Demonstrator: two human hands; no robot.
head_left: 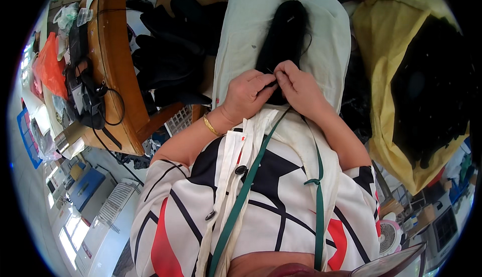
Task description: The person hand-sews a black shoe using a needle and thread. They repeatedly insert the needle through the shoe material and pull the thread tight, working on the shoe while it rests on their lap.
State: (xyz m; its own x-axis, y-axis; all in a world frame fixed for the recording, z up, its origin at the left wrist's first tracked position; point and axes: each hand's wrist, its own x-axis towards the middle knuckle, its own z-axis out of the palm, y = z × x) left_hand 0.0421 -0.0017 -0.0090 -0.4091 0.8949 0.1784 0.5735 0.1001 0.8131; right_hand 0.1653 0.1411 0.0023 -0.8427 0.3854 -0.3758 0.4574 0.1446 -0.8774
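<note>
Both Hands Pinch a Black Hair Bundle on a White Cushion

The left hand (pixel 247 92) and the right hand (pixel 297 87) meet at the centre of the view. Both hands are closed in a pinch, fingertips touching each other, on the near end of a long black hair bundle (pixel 283 28). The left wrist carries a gold bangle (pixel 210 125).

The hair bundle lies lengthwise along a white cushion (pixel 246 23), running from the hands toward the top of the view. The cushion rests in front of the person's torso, against a patterned blouse (pixel 273 196) of white, black and red. Two green straps (pixel 319 191) run down over the blouse.

To the left stands a wooden surface (pixel 118 71). A heap of black hair pieces (pixel 168 58) lies between this surface and the cushion. A black device with a cable (pixel 85 96) sits on the far left part of the surface. Beside it, at the left rim, lies an orange plastic bag (pixel 49 68); clear plastic wrapping (pixel 68 16) lies above it.

To the right, a yellow cloth (pixel 386 51) holds a large mass of black hair (pixel 434 89). Near the lower right corner stands a small pink and white fan (pixel 389 237).

A white perforated basket (pixel 179 120) shows below the wooden surface. Labels on the packages are too small to tell.
</note>
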